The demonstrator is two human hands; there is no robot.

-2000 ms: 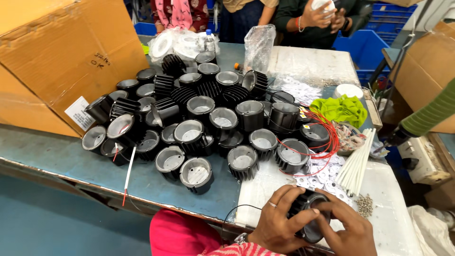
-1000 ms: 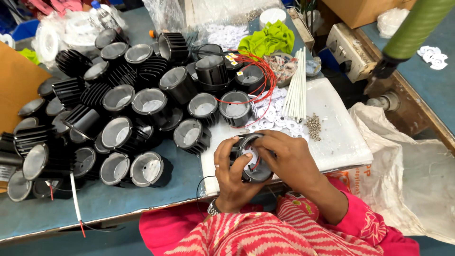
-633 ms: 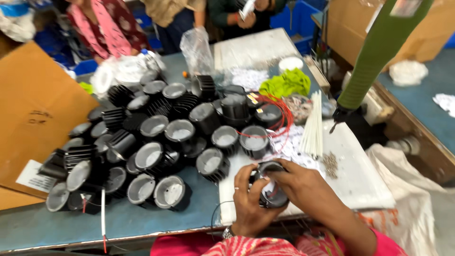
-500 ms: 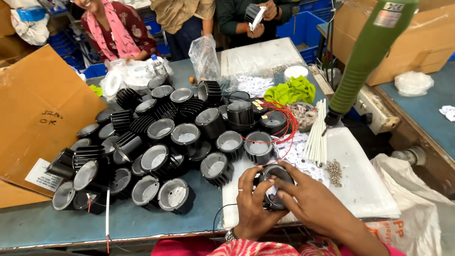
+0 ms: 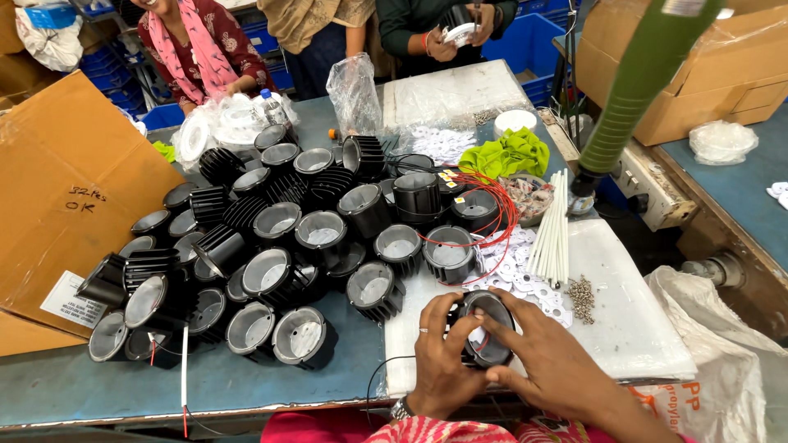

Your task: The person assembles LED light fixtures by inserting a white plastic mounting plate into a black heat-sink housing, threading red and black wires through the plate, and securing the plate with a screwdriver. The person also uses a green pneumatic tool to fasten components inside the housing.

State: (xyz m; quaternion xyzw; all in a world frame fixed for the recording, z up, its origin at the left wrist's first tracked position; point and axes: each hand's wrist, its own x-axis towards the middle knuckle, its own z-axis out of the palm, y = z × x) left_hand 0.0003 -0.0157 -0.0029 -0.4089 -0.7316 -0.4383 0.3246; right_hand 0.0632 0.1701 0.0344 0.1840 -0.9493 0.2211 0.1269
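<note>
Hands (image 5: 492, 361) unmoved, black finned lamp housing (image 5: 486, 328)

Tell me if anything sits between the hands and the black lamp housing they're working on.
Nothing visible does. The left hand and right hand both already grip the lamp housing directly, over the white sheet.

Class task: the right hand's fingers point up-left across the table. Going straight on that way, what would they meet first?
Probably the black finned lamp housing that the right hand already touches; beyond it, the left hand, though depth is unclear.
</note>
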